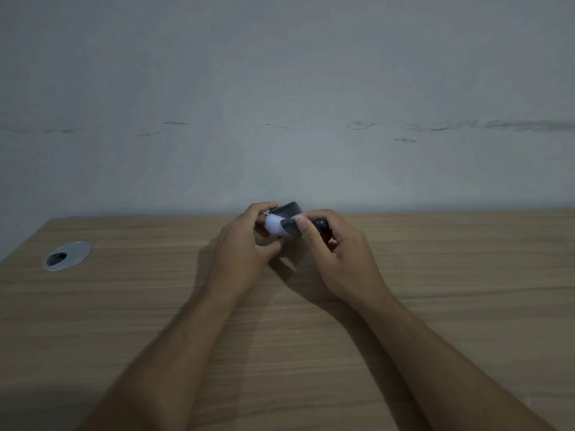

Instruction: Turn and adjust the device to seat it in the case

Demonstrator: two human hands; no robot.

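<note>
Both hands meet above the far middle of the wooden table [435, 306]. Between them is a small dark grey object [287, 213] with a white rounded part [273, 224] showing at its left side. My left hand [245, 247] grips it from the left, fingers curled over its top and thumb below. My right hand [336, 247] holds it from the right, thumb pressed on the dark front piece, fingers curled round a dark rounded part [320, 226]. Much of the object is hidden by fingers, so its shape is unclear.
A round silver cable grommet [68, 255] with a dark hole sits in the table at the far left. A pale wall [280, 104] with dark scuff marks rises right behind the table's far edge.
</note>
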